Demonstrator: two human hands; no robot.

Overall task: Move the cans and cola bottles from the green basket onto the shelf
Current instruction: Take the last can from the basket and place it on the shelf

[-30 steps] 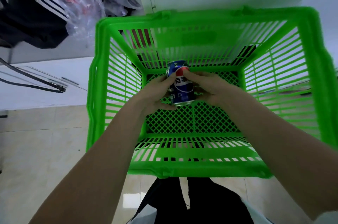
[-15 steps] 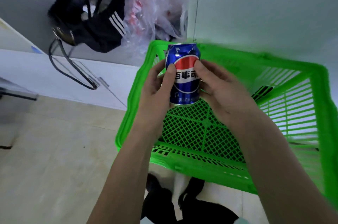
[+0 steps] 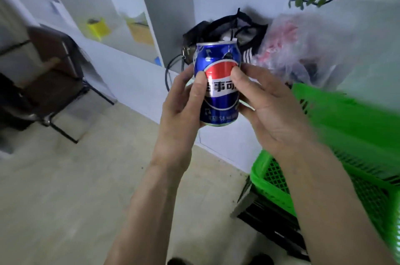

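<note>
Head view: blue cola can [image 3: 218,83], upright, red-white-blue globe logo, white band with Chinese characters 事可, small print below unreadable. Left hand [image 3: 184,100] and right hand [image 3: 268,102] both grip it, raised left of green basket [image 3: 357,126], before white shelf [image 3: 173,5].

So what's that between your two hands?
A blue cola can, upright, held between the left hand and right hand, in the head view.
</note>
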